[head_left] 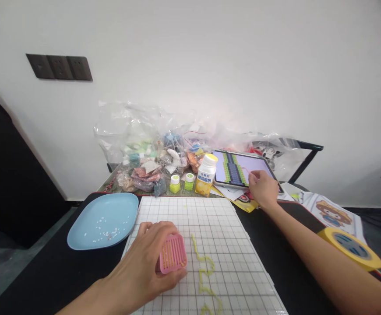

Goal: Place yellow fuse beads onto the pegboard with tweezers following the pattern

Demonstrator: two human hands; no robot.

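Observation:
My left hand [156, 258] grips a small pink tray [173, 253] with ridged slots by its sides, fingers over the far edge and thumb at the near one. Yellowish beads lie in some of the slots. Under it is a white grid board [243, 271], where a wavy line of yellow-green beads [206, 271] runs to the right of the tray. My right hand [264, 188] is over the right side of a tablet [234, 168], pinching a thin pink stick-like tool [247, 169] whose tip points at the screen. A blue, green and yellow grid pattern shows there.
On the left is a light blue plate [103, 218] with scattered white beads. Behind the board stand a white bottle [206, 175] with a yellow cap, two small green-filled jars [175, 183], and clear bags of beads [147, 170]. Yellow tape [351, 247] lies at the right.

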